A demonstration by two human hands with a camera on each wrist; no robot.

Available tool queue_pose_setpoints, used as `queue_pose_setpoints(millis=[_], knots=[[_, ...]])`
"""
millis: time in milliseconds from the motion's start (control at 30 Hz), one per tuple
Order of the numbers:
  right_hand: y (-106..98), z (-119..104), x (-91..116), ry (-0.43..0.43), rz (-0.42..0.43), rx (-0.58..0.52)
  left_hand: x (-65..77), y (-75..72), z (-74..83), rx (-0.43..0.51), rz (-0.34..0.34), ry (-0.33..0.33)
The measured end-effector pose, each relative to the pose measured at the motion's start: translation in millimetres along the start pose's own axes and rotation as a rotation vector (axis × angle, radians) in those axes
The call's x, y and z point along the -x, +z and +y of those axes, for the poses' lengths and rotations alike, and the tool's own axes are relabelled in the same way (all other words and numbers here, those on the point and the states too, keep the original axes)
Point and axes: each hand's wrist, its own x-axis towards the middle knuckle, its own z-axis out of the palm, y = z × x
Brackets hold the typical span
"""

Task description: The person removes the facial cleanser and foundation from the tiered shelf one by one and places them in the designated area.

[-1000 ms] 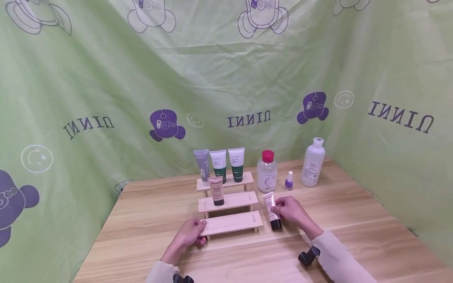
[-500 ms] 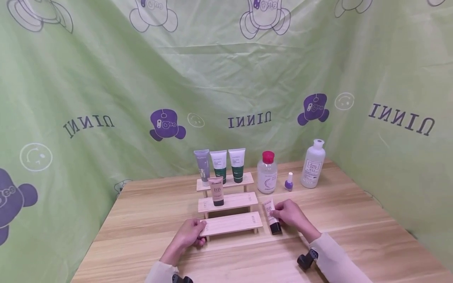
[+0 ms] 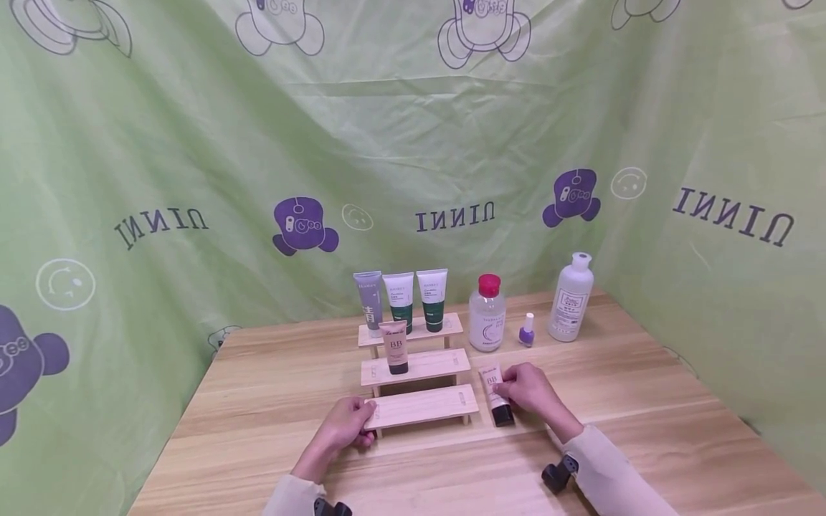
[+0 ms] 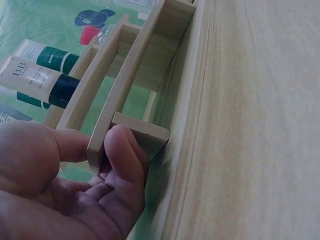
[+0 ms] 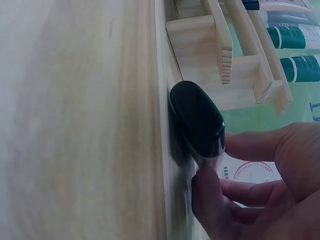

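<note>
My left hand (image 3: 345,424) grips the left end of the lowest step of a light wooden three-tier display stand (image 3: 422,407). In the left wrist view its thumb lies over the board (image 4: 122,82) and the fingers curl beneath. At the stand's right side, my right hand (image 3: 532,390) pinches a pink BB cream tube (image 3: 492,380) between thumb and fingers. The tube leans, its black cap (image 5: 197,117) pointing toward me and low by the tabletop. A similar BB cream tube (image 3: 396,345) stands cap down on the middle step, toward its left end.
On the top step stand a grey-blue tube (image 3: 369,301) and two white-and-green tubes (image 3: 433,297). Behind my right hand are a clear bottle with a red cap (image 3: 487,319), a purple nail polish bottle (image 3: 526,332) and a white bottle (image 3: 569,304). A green curtain (image 3: 387,143) encloses the table (image 3: 258,387).
Over the first half second my right hand brought the BB cream tube slightly toward me and lower. Since then it has barely moved. The left hand stays on the stand.
</note>
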Motion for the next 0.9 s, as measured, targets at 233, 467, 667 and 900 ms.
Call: queue_pose_setpoints(millis=[233, 467, 667, 900], knots=[[-3.0, 1.9, 1.5, 0.016, -0.002, 0.014, -0.2, -0.5, -0.9, -0.018, -0.001, -0.004], [-5.5, -1.4, 2.9, -0.020, 0.000, 0.053, 0.3, -0.8, -0.5, 0.000, 0.001, -0.001], [-10.3, -5.4, 3.0, -0.032, 0.073, 0.056, -0.8, 0.0, -2.7, 0.002, -0.002, 0.001], [-13.9, -25.1, 1.3, -0.141, 0.205, -0.035, -0.7, -0.6, -2.3, -0.002, -0.002, 0.000]])
